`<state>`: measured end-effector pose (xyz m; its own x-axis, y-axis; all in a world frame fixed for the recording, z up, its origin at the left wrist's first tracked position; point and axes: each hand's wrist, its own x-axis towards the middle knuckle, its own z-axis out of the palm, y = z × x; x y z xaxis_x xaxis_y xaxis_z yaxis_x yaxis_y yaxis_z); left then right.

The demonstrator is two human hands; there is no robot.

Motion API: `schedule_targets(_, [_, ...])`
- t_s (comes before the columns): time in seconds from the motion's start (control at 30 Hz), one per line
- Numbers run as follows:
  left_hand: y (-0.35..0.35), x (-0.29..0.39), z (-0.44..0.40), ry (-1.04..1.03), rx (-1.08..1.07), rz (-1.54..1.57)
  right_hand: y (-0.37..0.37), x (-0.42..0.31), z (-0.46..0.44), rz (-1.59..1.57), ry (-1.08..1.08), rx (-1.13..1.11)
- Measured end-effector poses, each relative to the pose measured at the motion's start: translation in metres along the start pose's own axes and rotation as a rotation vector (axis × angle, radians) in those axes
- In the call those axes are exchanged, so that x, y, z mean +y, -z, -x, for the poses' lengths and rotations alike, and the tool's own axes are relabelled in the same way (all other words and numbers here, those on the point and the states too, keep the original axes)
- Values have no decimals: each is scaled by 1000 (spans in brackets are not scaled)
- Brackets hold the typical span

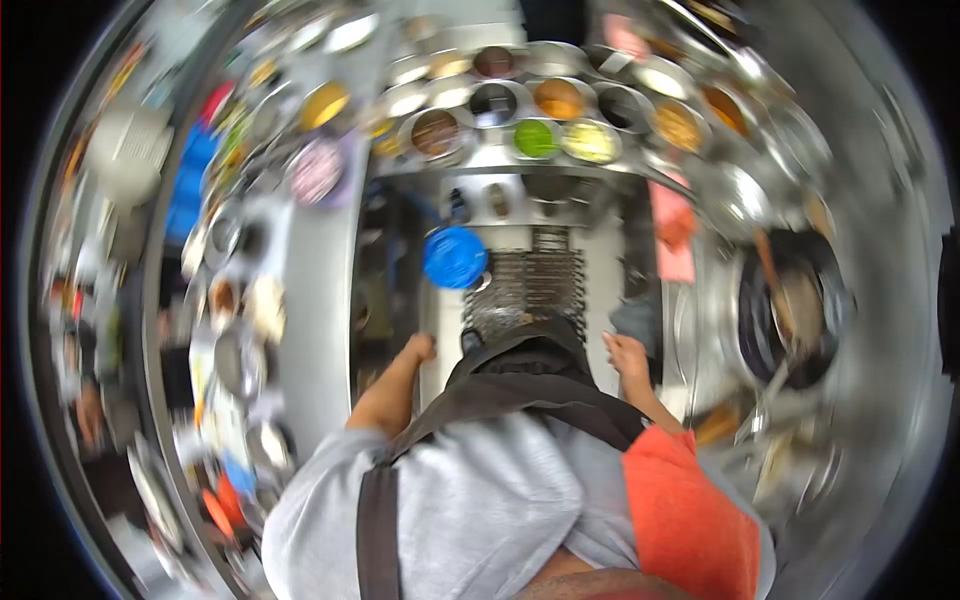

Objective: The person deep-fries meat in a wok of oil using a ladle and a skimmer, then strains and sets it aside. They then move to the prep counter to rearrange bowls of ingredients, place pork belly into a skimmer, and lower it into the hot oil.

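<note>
My left hand [420, 347] hangs low beside the dark counter front on the left, its fingers curled in, with nothing showing in it. On the other side, my right hand [625, 352] hangs with its fingers loosely apart and holds nothing that I can see. Just above it is a grey cloth [637, 320] by the right-hand counter; whether they touch I cannot tell. A blue round lid or tub [455, 257] is low down, ahead of my left hand. Below me lies a dark slatted floor mat [530, 280].
Ahead stand several metal pots of food, one with chopped greens [535, 139]. On the right are a dark wok [795, 305] with long-handled tools and a red cloth [675, 232]. The left counter [312, 320] carries bowls and a tub of chopped onion [317, 171].
</note>
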<state>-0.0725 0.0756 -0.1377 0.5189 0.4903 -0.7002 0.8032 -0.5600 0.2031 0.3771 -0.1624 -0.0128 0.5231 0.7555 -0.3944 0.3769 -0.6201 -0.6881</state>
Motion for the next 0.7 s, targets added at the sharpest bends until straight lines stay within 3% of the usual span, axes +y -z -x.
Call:
schedule_targets(0.03, [-1,-8,5,20,114,-60,2,4,-12,49,30,-27])
schedule_targets(0.07, [9,-7,12,134,99,37,5,2,-23,78,-18,-95])
schedule_targets(0.1, [2,-5,15,236,298,138,9,1,-28,113,-80,-154])
schedule_targets(0.17, [11,20,41,403,350,450,6,12,-34,231,4,-179])
schedule_targets(0.3, [-23,63,72,354,243,441,-15,56,-46,485,210,-178])
schedule_targets(0.37, [-23,84,96,375,5,498,-15,33,-36,237,4,-206])
schedule_targets(0.43, [-20,91,111,372,-66,489,-32,50,-48,158,-62,-198])
schedule_targets(0.5, [-24,86,124,371,-136,388,-44,84,-67,-516,-517,-1])
schedule_targets(0.53, [-51,63,118,366,-80,369,-38,80,-68,-667,-635,145])
schedule_targets(0.57, [-78,41,110,360,-31,352,-40,85,-72,-652,-650,140])
schedule_targets(0.63, [-70,26,113,431,-27,325,-42,107,-90,-1040,-1017,539])
schedule_targets(0.7, [-41,23,117,435,-39,291,-44,124,-115,-1116,-1053,604])
